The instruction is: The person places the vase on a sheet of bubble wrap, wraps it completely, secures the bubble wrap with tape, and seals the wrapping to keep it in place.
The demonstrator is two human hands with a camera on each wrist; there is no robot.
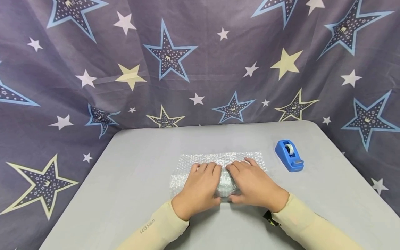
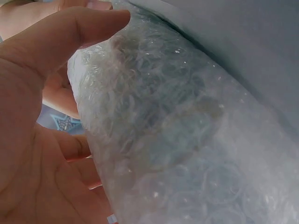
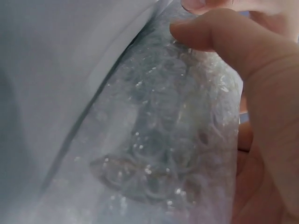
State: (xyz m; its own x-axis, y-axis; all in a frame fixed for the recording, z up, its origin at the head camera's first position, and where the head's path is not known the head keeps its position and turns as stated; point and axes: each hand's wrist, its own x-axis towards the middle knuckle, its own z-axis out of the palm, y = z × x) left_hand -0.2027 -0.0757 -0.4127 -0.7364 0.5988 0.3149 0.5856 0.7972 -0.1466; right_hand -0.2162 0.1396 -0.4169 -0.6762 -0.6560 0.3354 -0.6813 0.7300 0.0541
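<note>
A sheet of clear bubble wrap (image 1: 225, 158) lies on the table, its near part rolled into a bundle (image 1: 225, 184) around something pale that shows faintly through the bubbles. My left hand (image 1: 200, 189) grips the left part of this bundle, with the thumb on the near side and the fingers over the far side. Close beside it, my right hand (image 1: 254, 184) holds the right part the same way. In the left wrist view the left thumb (image 2: 93, 25) presses on the wrap (image 2: 177, 93). The right thumb (image 3: 205, 32) does likewise in the right wrist view.
A blue tape dispenser (image 1: 289, 156) with a roll of tape stands on the grey table (image 1: 134, 180), to the right of the wrap. Behind the table hangs a dark curtain (image 1: 200, 69) printed with stars.
</note>
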